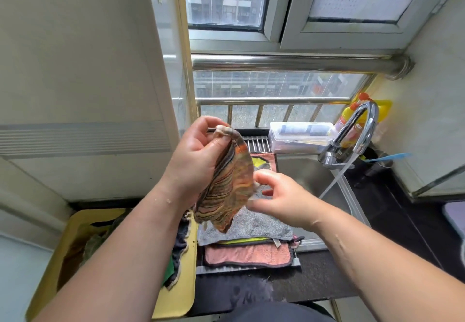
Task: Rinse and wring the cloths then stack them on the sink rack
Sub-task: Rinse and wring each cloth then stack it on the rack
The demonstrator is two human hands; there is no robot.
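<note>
The sink basin [302, 170] lies open between the stacked cloths [251, 226] and the faucet [364, 125], whose slanting water stream [337, 178] crosses its right side. Behind the stack, bare sink rack [256, 143] bars show, bounded at the right by a clear plastic box [299, 136]. The striped cloth [226, 186] hangs from the left hand [198, 155] just above the stack.

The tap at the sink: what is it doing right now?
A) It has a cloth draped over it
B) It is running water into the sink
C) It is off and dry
B: a stream of water arcs from the tap down into the sink.
</note>
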